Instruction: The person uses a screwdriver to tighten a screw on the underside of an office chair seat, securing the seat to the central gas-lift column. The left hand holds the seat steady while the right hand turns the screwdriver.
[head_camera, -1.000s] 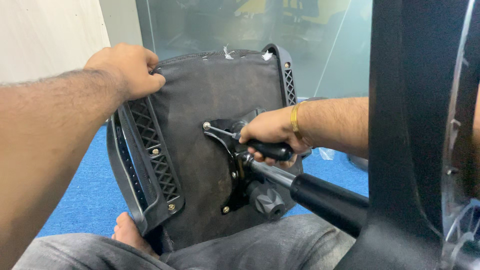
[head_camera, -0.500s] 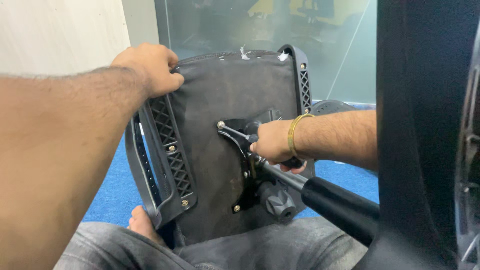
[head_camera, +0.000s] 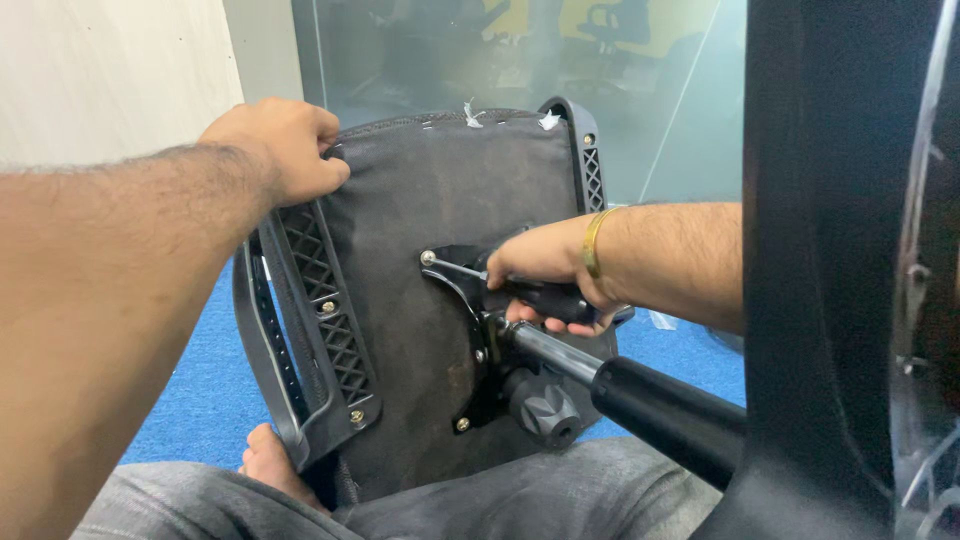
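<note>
- chair seat (head_camera: 420, 300) sits tipped up on edge across the person's lap, underside facing the camera, top rim away toward the glass wall (head_camera: 520, 60).
- nearest: grey trouser legs (head_camera: 480, 500) carry the seat's lower edge; a bare foot (head_camera: 270, 462) shows just below the left corner. reads as the lap doing duty as a work surface so the underside is reachable.
- black chair base (head_camera: 830, 300) fills the right foreground, blocking that side.
- gas lift column (head_camera: 640, 395) runs from the seat's middle plate down-right toward the camera; long axis diagonal, far end at the plate, near end lost behind the base.
- round black knob (head_camera: 545, 412) sits just below the column, on the mechanism plate (head_camera: 470, 330).
- right hand (head_camera: 545, 275), gold bangle on wrist, has its fingers wrapped tight round the black handle of a screwdriver (head_camera: 530, 292). shaft points up-left, tip on a screw head (head_camera: 429, 258) at the plate's upper corner. tool axis nearly level, slightly raised at the tip.
- left hand (head_camera: 280, 150) clamps the seat's top-left corner, fingers curled over the rim; likely bracing the seat against the push of the tool.
- left armrest bracket (head_camera: 320, 320) runs down the seat's left edge, brass screws visible in it; a second bracket (head_camera: 580, 150) stands on the far right edge.
- blue carpet floor (head_camera: 200, 390) behind, pale wall (head_camera: 110, 80) far left.
</note>
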